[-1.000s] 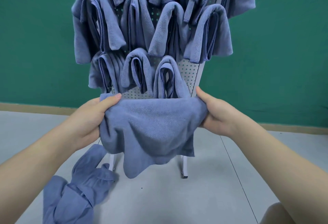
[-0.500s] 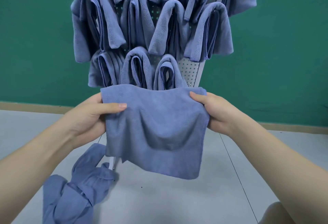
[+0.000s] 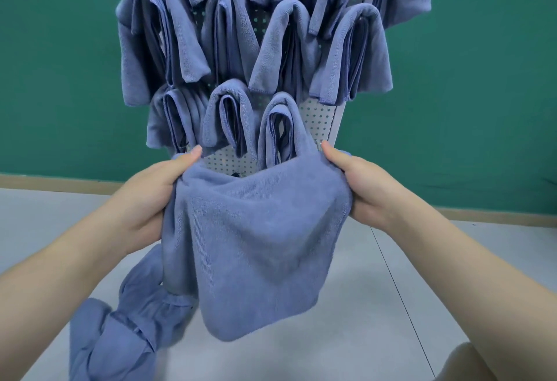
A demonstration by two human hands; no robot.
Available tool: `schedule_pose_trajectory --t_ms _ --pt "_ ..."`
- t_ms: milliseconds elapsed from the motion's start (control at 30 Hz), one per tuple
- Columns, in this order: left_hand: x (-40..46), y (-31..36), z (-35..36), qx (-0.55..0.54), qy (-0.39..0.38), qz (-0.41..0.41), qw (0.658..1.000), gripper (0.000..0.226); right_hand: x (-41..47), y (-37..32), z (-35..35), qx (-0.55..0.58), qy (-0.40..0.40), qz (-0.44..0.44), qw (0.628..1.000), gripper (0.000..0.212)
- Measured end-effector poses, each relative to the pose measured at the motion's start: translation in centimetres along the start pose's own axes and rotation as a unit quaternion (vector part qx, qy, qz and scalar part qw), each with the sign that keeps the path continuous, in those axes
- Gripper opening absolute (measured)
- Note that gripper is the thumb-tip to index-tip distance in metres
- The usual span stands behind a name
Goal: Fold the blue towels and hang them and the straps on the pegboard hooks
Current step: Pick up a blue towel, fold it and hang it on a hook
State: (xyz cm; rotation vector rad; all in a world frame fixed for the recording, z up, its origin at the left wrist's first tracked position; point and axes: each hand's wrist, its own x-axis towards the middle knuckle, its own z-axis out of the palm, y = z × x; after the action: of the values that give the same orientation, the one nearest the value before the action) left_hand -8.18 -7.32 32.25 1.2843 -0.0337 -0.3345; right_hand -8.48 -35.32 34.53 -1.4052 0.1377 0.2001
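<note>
Blue towel hangs between my two hands, low before the pegboard. My left hand grips its upper left corner, thumb stretched along the top edge; my right hand pinches the bunched right corner, both forearms reaching forward.

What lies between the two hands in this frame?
In the head view, the blue towel spans the gap between the left hand and the right hand; each grips an upper corner, and the cloth sags and hangs down between them.
</note>
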Motion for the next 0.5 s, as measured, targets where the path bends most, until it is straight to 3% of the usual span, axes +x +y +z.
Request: schedule_pose_trajectory --t_ms 233,500 --pt "-0.15 0.24 0.28 -0.037 0.024 0.084 0.996 0.04 -0.11 -0.15 -0.06 0.057 -0.001 -0.062 0.996 0.024" --pt "0.02 0.07 -0.35 0.003 0.002 0.054 0.999 0.046 0.19 0.28 -0.35 -0.002 0.025 -0.033 0.999 0.021"
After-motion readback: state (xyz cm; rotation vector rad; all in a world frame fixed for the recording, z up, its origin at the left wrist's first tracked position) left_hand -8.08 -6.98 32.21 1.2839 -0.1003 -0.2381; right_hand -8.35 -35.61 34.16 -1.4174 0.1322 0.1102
